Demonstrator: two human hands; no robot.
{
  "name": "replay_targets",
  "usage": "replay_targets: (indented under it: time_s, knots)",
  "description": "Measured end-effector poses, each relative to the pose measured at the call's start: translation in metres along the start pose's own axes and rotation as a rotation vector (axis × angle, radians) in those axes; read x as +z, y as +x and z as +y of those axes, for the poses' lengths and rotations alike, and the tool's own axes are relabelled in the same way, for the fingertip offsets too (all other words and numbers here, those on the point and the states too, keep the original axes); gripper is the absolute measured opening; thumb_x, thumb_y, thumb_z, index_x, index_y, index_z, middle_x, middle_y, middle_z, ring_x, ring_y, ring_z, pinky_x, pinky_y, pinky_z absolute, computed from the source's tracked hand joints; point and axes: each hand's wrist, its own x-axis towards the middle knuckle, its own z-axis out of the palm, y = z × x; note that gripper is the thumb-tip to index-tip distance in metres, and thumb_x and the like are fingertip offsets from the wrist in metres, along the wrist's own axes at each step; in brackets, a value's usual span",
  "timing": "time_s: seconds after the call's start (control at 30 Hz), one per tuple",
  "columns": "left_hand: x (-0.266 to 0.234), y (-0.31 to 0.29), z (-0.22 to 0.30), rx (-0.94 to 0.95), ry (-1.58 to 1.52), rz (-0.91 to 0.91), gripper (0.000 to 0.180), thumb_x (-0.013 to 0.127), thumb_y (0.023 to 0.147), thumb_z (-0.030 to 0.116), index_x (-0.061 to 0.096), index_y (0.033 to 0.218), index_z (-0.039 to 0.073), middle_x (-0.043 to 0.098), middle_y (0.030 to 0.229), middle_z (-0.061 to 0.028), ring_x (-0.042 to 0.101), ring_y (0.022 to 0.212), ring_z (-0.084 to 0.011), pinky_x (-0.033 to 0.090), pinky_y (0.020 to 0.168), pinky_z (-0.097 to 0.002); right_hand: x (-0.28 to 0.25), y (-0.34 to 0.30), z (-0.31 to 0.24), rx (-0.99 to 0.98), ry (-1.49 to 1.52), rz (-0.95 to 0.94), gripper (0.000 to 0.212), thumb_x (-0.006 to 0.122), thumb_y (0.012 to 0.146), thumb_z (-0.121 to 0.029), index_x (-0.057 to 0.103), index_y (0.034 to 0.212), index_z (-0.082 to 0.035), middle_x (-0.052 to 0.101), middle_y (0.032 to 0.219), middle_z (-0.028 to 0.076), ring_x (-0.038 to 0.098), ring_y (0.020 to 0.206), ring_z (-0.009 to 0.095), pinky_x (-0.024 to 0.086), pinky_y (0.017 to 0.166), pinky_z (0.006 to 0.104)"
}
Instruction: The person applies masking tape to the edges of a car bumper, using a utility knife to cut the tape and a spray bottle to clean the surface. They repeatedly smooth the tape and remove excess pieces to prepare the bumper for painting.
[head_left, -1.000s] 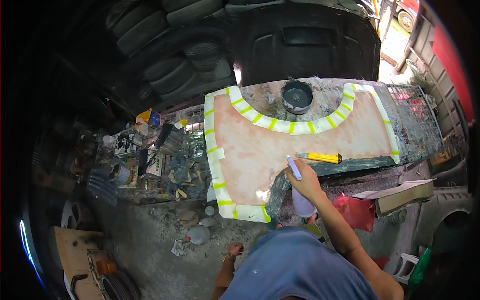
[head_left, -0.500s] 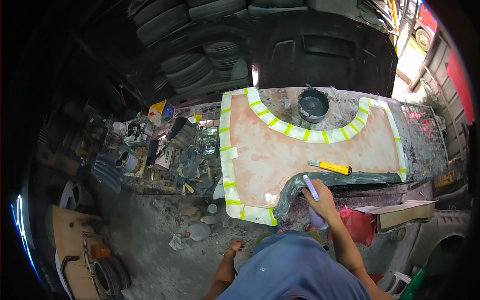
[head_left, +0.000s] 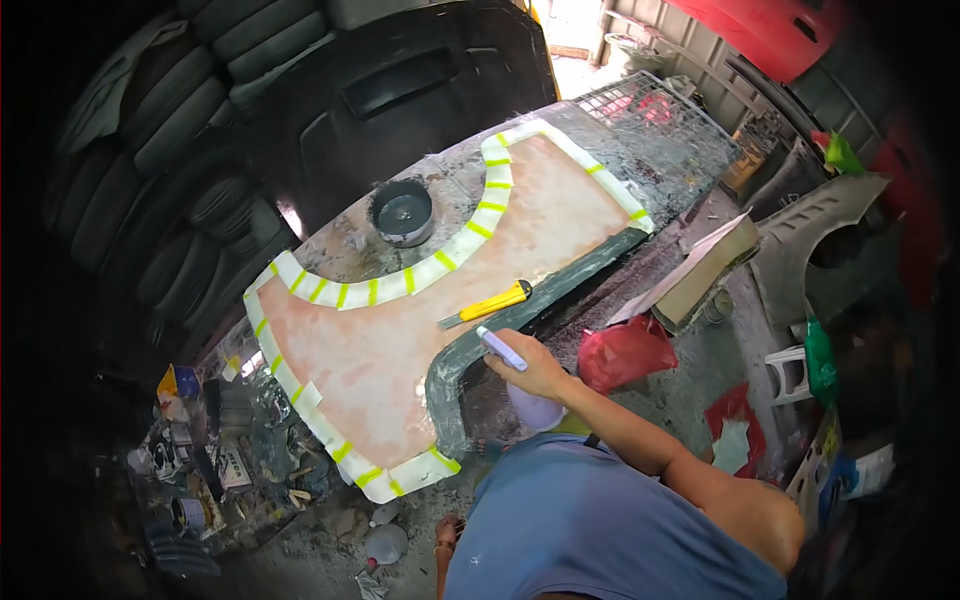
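The right hand grips a light, stiff marker mid-barrel, at 6 o'clock of the knife; left hand unseen.

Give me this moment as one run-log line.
right hand: grips pale marker at panel's dark edge | left hand: out of view | yellow utility knife: lying on taped panel
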Motion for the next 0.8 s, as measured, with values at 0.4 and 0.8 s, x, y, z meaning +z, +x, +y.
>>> replay_targets:
  time_s: [0.4, 0.8]
  knots:
    - [0.049, 0.012, 0.054, 0.015, 0.118, 0.288, 0.025, 0.051, 0.096, 0.012, 0.060, 0.118, 0.005, 0.071, 0.104, -0.0137, 0.071, 0.087, -0.0277, 0.057, 0.072, -0.0392, -0.050, 0.043, 0.044, 0.187, -0.038, 0.074, 0.020, 0.064, 0.090, -0.025, 0.061, 0.092, -0.005, 0.064, 0.083, 0.019, 0.064, 0.082, 0.041, 0.050, 0.073, 0.0480]
    - [0.086, 0.009, 0.011, 0.442, 0.596, 0.260, 0.021, 0.056, 0.091, 0.009, 0.074, 0.099, 0.004, 0.074, 0.096, -0.0086, 0.070, 0.083, -0.0196, 0.056, 0.074, -0.0332, -0.061, 0.053, 0.067, 0.156, -0.100, 0.031, 0.023, 0.065, 0.091, -0.029, 0.061, 0.095, -0.006, 0.065, 0.083, 0.018, 0.064, 0.085, 0.042, 0.050, 0.074, 0.0516]
